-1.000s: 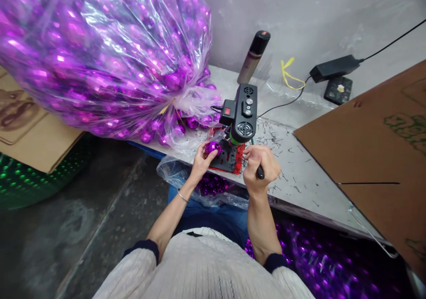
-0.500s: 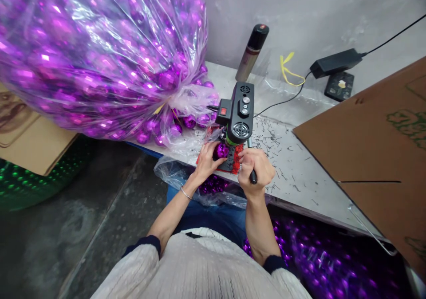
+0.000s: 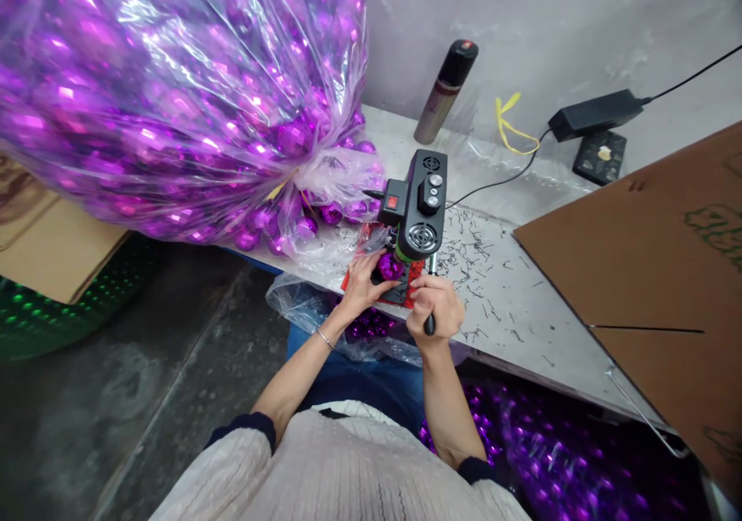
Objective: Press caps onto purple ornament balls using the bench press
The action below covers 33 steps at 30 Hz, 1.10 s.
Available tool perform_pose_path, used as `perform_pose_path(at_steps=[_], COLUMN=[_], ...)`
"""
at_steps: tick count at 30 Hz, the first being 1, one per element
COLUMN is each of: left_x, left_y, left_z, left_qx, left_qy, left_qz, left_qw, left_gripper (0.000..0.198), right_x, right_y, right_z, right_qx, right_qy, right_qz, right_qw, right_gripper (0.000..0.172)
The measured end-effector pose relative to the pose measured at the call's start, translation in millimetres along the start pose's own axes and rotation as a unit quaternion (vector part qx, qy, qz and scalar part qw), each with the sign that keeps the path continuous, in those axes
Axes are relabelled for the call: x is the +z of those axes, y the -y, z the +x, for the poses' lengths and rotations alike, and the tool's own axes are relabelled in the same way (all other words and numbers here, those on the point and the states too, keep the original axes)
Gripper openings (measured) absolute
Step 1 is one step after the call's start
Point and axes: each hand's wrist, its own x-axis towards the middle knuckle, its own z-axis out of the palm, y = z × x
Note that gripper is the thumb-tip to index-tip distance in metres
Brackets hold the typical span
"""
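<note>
My left hand (image 3: 363,281) is curled around a shiny purple ball ornament (image 3: 390,267), thumb on its near side. The ball sits under the front end of a black bench machine (image 3: 427,208) with round vents, knobs and a red switch. A black lever handle (image 3: 430,324) on the machine's right side is in the fist of my right hand (image 3: 439,307). Beneath the ball lies a dark base on a red mat (image 3: 416,272). The ball's underside and the part of the machine meeting it are hidden.
A big clear bag of purple balls (image 3: 191,103) fills the left. Black clippings (image 3: 481,274) litter the white table (image 3: 522,312). Behind stand a spray can (image 3: 445,92) and a power adapter (image 3: 600,114). A cardboard box (image 3: 649,274) stands right; more purple balls (image 3: 556,444) lie below.
My right hand has moved slightly left and down with the lever handle. My left hand still holds the ball under the machine. The whole view has shifted a little.
</note>
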Motion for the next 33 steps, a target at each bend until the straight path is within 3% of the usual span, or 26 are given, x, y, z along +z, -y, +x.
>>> perform_pose_path(at_steps=[5,12,22,29,33], left_x=[-0.7,-0.1,-0.2,-0.7,-9.3], left_y=[-1.3,-0.3,1.1,1.9,1.0], left_z=[-0.4,-0.7,-0.2,0.0,-33.5], left_qx=[0.004,0.004,0.016,0.047,0.106], left_qy=[0.008,0.003,0.003,0.01,0.06], left_qz=[0.01,0.005,0.008,0.008,0.048], left_qw=[1.0,1.0,1.0,0.999,0.991], left_gripper=[0.066,0.066,0.064,0.065,0.058], right_x=[13.2,20.8,25.5,5.7,-4.4], right_y=[-13.1,-13.4,-17.6,2.8,10.9], right_z=[-24.2,-29.9,-38.9,0.3,18.0], right_qx=[0.0,0.011,-0.009,0.064,0.075], right_qy=[-0.041,-0.069,-0.055,-0.032,-0.012], right_qz=[0.008,0.018,0.025,0.025,0.025], right_qw=[0.999,0.997,0.998,0.997,0.997], right_gripper=[0.02,0.022,0.021,0.022,0.022])
